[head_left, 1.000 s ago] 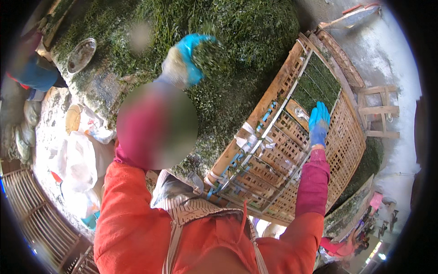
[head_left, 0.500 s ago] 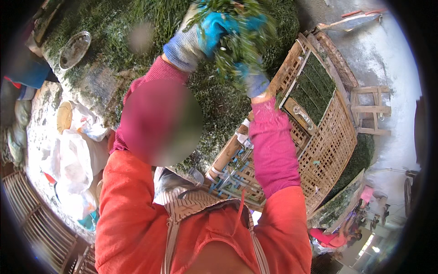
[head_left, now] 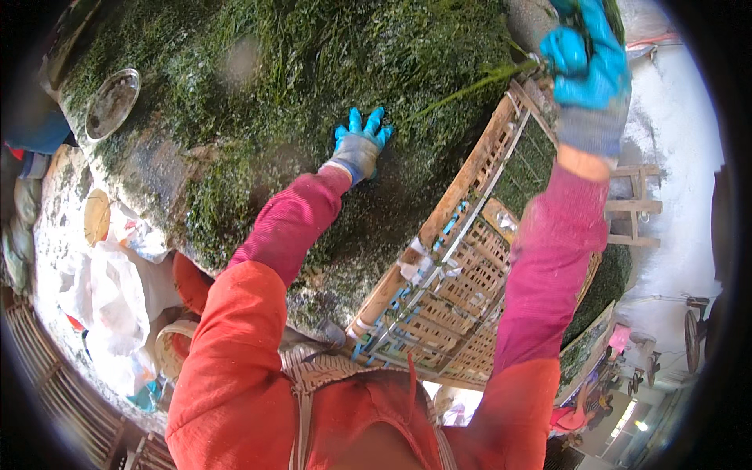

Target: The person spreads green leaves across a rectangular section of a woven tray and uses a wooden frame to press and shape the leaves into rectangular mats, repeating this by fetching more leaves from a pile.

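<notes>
A wide heap of wet green seaweed (head_left: pixel 266 94) fills the far left and middle. My left hand (head_left: pixel 361 147), in a blue-coated knit glove, rests on the heap with its fingers spread. At the upper right my right hand (head_left: pixel 591 74), gloved the same way, is raised and closed around seaweed; a few long strands trail from it back toward the heap. Part of that bunch is hidden by the fingers or cut off at the upper edge. Below that hand lies a woven bamboo rack (head_left: pixel 470 290) with wooden rails and seaweed on part of it.
A round metal dish (head_left: pixel 113 104) sits on the heap's left side. White plastic bags (head_left: pixel 117 290) and a tub (head_left: pixel 174 345) are at the left. Beyond the rack stand a wooden stool (head_left: pixel 633 205) and a pale wall. Another person in pink (head_left: pixel 565 419) is at the far lower right.
Both hands were together over the heap with a bunch of seaweed. The left has let go and dropped onto the heap; the right has swung up and right with seaweed.
</notes>
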`<state>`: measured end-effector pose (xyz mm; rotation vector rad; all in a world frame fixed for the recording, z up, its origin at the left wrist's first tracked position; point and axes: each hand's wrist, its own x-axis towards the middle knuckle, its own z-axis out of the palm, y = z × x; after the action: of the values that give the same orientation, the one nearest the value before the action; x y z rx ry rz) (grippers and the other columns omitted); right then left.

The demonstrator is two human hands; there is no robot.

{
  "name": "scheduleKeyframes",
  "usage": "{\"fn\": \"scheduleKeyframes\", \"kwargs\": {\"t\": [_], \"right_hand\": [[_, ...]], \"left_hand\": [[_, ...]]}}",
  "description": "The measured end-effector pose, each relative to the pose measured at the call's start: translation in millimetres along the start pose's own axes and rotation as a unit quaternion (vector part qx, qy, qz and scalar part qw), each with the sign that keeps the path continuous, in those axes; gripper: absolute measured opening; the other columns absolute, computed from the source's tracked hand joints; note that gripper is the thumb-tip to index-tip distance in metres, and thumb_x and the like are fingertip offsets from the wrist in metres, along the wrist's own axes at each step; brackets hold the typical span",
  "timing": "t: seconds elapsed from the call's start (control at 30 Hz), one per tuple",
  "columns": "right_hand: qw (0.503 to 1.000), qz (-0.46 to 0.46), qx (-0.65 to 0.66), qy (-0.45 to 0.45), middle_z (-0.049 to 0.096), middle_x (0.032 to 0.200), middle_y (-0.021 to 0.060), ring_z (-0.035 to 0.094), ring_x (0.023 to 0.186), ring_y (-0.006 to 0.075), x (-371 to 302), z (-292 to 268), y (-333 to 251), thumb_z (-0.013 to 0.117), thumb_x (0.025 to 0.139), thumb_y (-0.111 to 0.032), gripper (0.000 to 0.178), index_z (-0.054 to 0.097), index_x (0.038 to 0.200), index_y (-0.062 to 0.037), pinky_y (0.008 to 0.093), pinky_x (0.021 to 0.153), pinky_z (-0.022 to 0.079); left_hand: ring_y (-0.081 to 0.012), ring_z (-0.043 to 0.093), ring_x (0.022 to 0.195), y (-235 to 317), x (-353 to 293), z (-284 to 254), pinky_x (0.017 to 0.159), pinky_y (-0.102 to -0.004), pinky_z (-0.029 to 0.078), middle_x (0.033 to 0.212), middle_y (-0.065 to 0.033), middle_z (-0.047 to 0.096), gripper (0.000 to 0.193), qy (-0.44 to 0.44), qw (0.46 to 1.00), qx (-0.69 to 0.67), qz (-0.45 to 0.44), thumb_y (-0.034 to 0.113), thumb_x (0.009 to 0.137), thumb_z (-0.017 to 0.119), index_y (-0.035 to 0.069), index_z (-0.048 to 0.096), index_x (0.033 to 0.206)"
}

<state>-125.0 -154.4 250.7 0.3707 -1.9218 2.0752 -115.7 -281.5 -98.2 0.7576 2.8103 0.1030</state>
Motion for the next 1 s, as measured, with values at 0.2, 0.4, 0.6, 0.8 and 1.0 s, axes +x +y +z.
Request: {"fn": "scheduleKeyframes", "kwargs": {"t": [0.2, 0.4, 0.6, 0.8, 1.0], "right_hand": [[0.985, 0.140, 0.019, 0.096, 0.078, 0.106, 0.0062, 0.041, 0.052, 0.0037, -81.6, -93.6, 85.1, 0.063, 0.106, -0.034, 0.037, 0.071, 0.131, -0.0086, 0.0202, 0.048, 0.032], [0.952, 0.228, 0.020, 0.203, 0.078, 0.108, 0.0090, 0.049, 0.058, 0.0031, -208.5, -131.1, 140.8, 0.060, 0.107, -0.032, 0.039, 0.069, 0.133, -0.0043, 0.0209, 0.049, 0.035], [0.988, 0.080, -0.051, 0.121, 0.066, 0.138, 0.0219, 0.064, 0.129, 0.0297, -175.9, -33.6, 122.9, 0.069, 0.100, -0.013, 0.050, 0.055, 0.144, 0.0069, 0.0376, 0.111, 0.052], [0.967, 0.125, -0.218, -0.047, 0.076, 0.110, 0.0083, 0.073, 0.085, 0.0151, -123.1, -5.7, 147.7, 0.062, 0.101, -0.008, 0.031, 0.068, 0.130, -0.0021, 0.0316, 0.078, 0.061], [0.989, 0.136, 0.024, -0.055, 0.078, 0.098, 0.0130, 0.076, 0.081, 0.0234, -73.9, -40.2, 143.3, 0.072, 0.096, -0.018, 0.027, 0.075, 0.114, 0.0023, 0.0340, 0.068, 0.061]], "left_hand": [[-0.0295, 0.073, 0.097, -23.4, 34.9, -13.8, 0.084, -0.0411, 0.060, 0.112, -0.0176, 0.075, 0.033, 0.043, 0.979, -0.198, -0.015, -0.001, 0.084, 0.061, 0.013, 0.074, 0.112], [-0.0080, 0.063, 0.079, -49.6, 22.5, -54.8, 0.071, -0.0265, 0.053, 0.091, -0.0001, 0.075, 0.040, 0.120, 0.738, -0.659, 0.082, -0.011, 0.077, 0.061, 0.009, 0.076, 0.109], [-0.0121, 0.066, 0.093, -37.0, -34.5, -184.1, 0.082, -0.0300, 0.055, 0.101, -0.0031, 0.074, 0.036, 0.191, 0.692, -0.661, 0.218, -0.005, 0.077, 0.065, 0.004, 0.072, 0.112], [-0.0227, 0.069, 0.110, -43.0, -0.4, -197.9, 0.099, -0.0327, 0.054, 0.117, -0.0135, 0.074, 0.042, 0.142, 0.465, -0.812, 0.322, 0.000, 0.088, 0.070, -0.005, 0.067, 0.130], [-0.0222, 0.072, 0.110, -133.6, -41.6, -148.4, 0.093, -0.0392, 0.059, 0.132, -0.0162, 0.070, 0.088, 0.278, 0.908, -0.314, -0.017, 0.052, 0.091, 0.076, 0.000, 0.045, 0.154]]}}
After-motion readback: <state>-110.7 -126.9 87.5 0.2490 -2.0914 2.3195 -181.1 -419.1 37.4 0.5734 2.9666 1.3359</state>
